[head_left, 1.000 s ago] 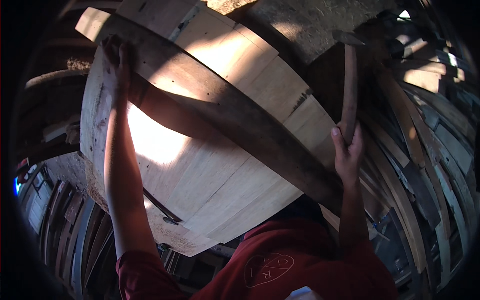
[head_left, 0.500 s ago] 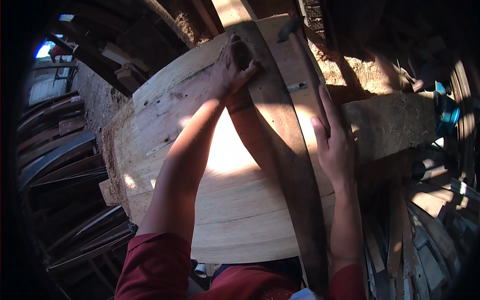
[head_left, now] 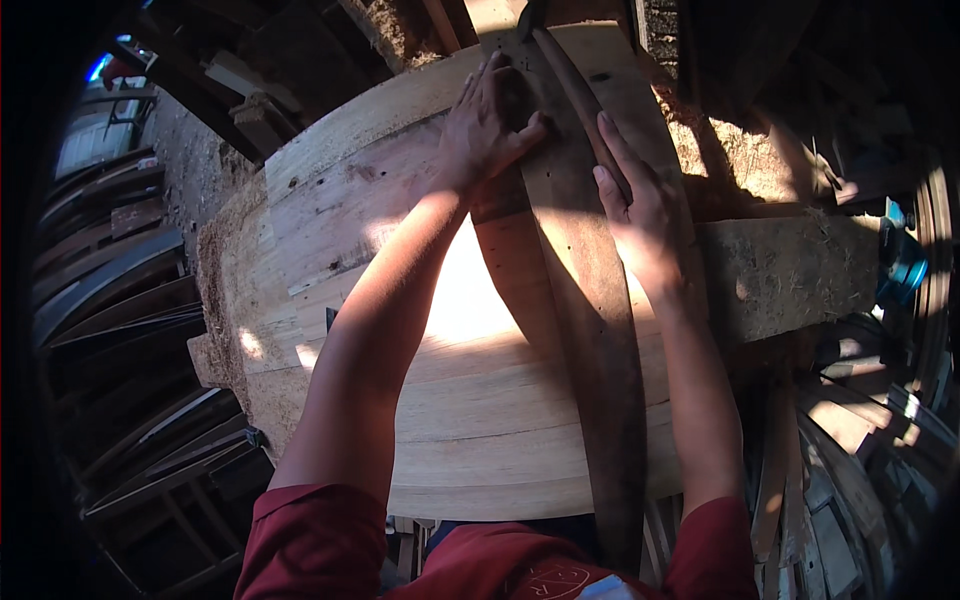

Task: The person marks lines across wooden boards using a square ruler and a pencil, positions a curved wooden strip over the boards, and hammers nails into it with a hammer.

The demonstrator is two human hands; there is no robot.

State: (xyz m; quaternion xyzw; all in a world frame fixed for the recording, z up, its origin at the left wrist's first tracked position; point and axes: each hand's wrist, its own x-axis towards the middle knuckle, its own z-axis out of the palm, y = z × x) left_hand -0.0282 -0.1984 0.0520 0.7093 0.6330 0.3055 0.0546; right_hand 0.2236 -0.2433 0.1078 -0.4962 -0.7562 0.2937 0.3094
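Observation:
My left hand lies with its fingers stretched out and thumb spread, at the left edge of a long dark plank near its far end. The plank runs from the far side toward my body, across a broad panel of pale joined boards. In my right hand is a hammer, gripped by its wooden handle. Its dark head is over the plank's far end, just right of my left fingertips; whether it touches the wood I cannot tell.
Beneath the panel's right side a thick, rough timber sticks out, strewn with shavings. Beyond its end is a blue-green tool. Stacked boards fill the left side, and loose offcuts lie at the lower right. Bright sun patches fall on the panel.
My right hand has swung left and farther away, bringing the hammer head from right of the plank to over its far end. My left hand keeps its place on the wood.

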